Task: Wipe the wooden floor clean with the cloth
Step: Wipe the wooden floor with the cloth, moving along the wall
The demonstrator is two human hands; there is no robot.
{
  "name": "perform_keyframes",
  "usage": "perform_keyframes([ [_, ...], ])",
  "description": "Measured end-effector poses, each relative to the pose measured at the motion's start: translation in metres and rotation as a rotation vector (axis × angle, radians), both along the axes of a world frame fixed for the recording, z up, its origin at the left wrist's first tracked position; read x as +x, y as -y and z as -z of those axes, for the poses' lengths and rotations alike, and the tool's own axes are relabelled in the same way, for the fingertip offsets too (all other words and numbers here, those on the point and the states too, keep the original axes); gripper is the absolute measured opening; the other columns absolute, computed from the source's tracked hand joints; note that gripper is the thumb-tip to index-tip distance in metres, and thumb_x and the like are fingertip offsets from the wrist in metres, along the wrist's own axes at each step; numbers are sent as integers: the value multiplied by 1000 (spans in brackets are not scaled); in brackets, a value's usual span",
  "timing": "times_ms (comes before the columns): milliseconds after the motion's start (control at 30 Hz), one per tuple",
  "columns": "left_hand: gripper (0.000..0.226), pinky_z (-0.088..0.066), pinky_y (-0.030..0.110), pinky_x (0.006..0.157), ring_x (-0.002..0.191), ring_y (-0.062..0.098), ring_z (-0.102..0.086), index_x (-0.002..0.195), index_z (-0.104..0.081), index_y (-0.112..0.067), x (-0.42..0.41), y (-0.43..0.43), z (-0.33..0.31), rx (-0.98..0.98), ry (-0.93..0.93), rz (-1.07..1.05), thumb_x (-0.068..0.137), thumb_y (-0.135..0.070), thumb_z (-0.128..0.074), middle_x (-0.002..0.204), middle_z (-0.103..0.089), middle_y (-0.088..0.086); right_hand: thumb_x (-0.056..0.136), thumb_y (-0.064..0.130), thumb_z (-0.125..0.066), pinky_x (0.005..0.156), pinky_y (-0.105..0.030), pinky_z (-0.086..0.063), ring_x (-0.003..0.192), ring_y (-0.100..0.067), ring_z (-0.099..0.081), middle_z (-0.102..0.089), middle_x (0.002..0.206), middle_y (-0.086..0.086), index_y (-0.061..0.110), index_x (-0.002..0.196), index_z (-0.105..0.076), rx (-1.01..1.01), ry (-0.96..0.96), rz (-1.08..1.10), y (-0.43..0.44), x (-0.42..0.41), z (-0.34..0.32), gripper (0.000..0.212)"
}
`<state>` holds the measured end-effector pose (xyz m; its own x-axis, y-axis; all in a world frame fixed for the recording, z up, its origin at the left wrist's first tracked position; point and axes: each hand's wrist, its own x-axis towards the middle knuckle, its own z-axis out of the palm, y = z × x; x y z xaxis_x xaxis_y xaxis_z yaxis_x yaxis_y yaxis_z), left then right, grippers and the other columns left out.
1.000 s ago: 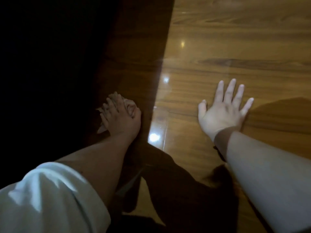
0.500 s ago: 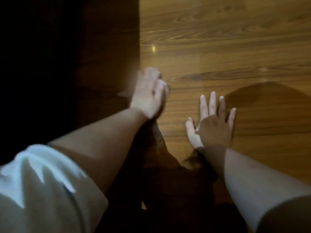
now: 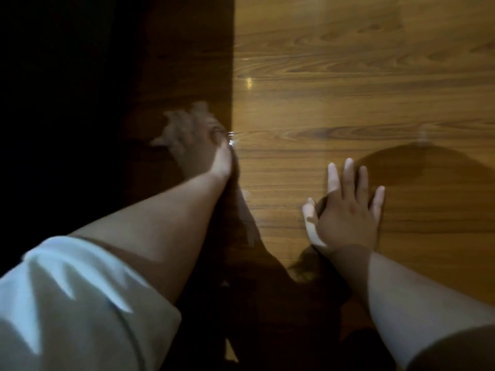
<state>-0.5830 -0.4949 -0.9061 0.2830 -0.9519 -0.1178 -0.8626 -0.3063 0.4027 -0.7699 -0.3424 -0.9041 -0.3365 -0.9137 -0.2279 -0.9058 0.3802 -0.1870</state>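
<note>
left hand (image 3: 198,141) blurred in shadow, grip unclear; right hand (image 3: 347,210) splayed flat on floor (image 3: 348,89).

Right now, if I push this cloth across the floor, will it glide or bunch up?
Probably floppy: the cloth pokes out crumpled around the gripping left hand. It should glide easily, since the wooden floor looks glossy with bright glints. Blur and shadow hide its thickness.

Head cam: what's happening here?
A person is bent over a wooden floor. The left hand, motion-blurred at the edge of the dark shadow, appears to grip a bunched cloth against the boards; pale bits of it stick out past the fingers. The right hand lies flat on the lit boards, fingers spread, holding nothing. A white sleeve covers the left upper arm.
</note>
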Motion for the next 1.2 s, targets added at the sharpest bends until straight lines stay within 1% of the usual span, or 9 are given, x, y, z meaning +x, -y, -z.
perform_keyframes([
  [67,52,-5,23,114,147,26,-13,153,-19,-29,-39,-10,1,-24,-37,318,102,-39,-29,161,-13,6,88,54,-38,118,-53,7,149,-25,8,3,163,-6,23,155,-7,-7,-2,-10,0,1,0,80],
  [233,55,7,46,116,149,23,2,152,-11,-40,-73,-21,-6,-5,181,831,99,-49,-27,162,-3,-2,82,57,-28,116,-52,8,149,-25,7,1,163,-6,22,155,-8,18,-15,-15,0,0,-6,84],
  [333,58,18,42,113,148,20,-3,154,-14,-32,-30,-1,-4,-20,228,667,101,-47,-30,162,-5,-1,87,55,-34,116,-52,9,149,-24,9,3,163,-5,23,155,-7,32,11,-6,3,0,-5,80],
  [467,60,-5,55,116,148,27,0,154,-8,-32,10,-4,-4,47,310,332,100,-48,-27,162,2,3,89,52,-36,116,-52,12,148,-24,14,7,163,-5,23,155,-3,38,38,-12,1,-2,-6,79],
  [633,53,0,51,117,148,29,-5,150,-28,-31,-12,-56,2,-22,111,604,99,-41,-33,161,-12,5,90,55,-34,117,-52,11,148,-23,12,8,163,-5,25,155,-2,25,5,-2,2,-1,-1,78],
  [800,51,0,42,117,145,28,-17,147,-38,-25,7,-29,-4,-134,171,1008,97,-37,-44,157,-26,9,90,56,-37,118,-51,9,149,-23,8,4,163,-3,25,155,-9,-32,-3,10,0,0,1,78],
  [967,60,2,54,115,147,35,1,154,-12,-27,22,19,-2,102,304,152,100,-44,-29,161,-3,15,90,55,-36,118,-52,7,149,-24,7,4,163,-3,25,155,-8,-36,-22,-1,0,1,0,77],
  [1067,63,3,50,116,147,36,0,154,-10,-27,-1,23,-3,125,309,-2,98,-45,-33,161,-5,16,91,55,-35,118,-52,8,148,-24,10,7,163,-4,25,155,-4,0,-20,-2,-1,0,-1,78],
  [1200,55,3,47,119,148,28,0,152,-17,-35,-29,26,-1,37,17,444,100,-46,-31,162,-4,6,86,55,-34,117,-52,9,149,-23,9,3,163,-5,25,155,-10,-27,42,-1,2,-1,-1,78],
])
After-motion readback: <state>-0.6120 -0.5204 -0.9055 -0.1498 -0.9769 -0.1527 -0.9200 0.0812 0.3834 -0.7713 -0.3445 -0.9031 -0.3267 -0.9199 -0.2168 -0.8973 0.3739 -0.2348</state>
